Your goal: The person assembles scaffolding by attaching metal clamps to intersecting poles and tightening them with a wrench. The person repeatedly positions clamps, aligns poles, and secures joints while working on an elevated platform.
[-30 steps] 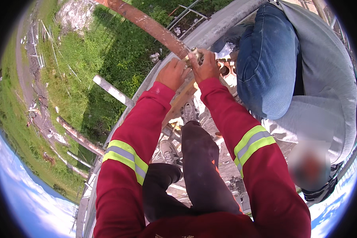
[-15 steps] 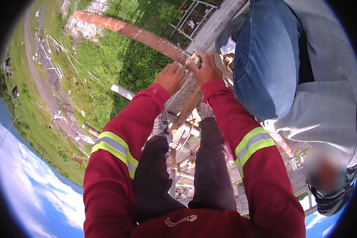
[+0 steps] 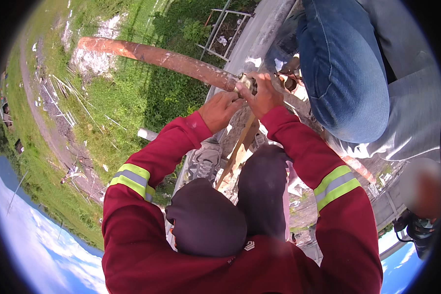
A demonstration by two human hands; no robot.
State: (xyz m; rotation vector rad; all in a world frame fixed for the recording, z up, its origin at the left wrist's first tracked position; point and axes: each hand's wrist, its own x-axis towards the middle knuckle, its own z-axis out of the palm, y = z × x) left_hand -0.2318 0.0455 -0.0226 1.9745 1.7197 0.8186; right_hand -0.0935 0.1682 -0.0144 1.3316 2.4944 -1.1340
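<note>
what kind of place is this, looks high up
Most likely an outdoor work site high on a structure. Grass and a dirt track lie far below, a rusty pipe juts out over them, and both the left hand and right hand work at its end beside a concrete ledge.

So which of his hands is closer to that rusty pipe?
Right. The right hand grips the metal fitting at the end of the rusty pipe; the left hand sits just below it.

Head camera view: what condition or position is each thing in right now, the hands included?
Rusty pipe: sticking out over the grass, paint-flecked, held at its near end.
Left hand: bare, resting just below the pipe's end.
Right hand: bare, closed around the metal fitting.
Wooden stick: leaning, below the hands.
Grey shoe: laced, on the ledge.
</note>
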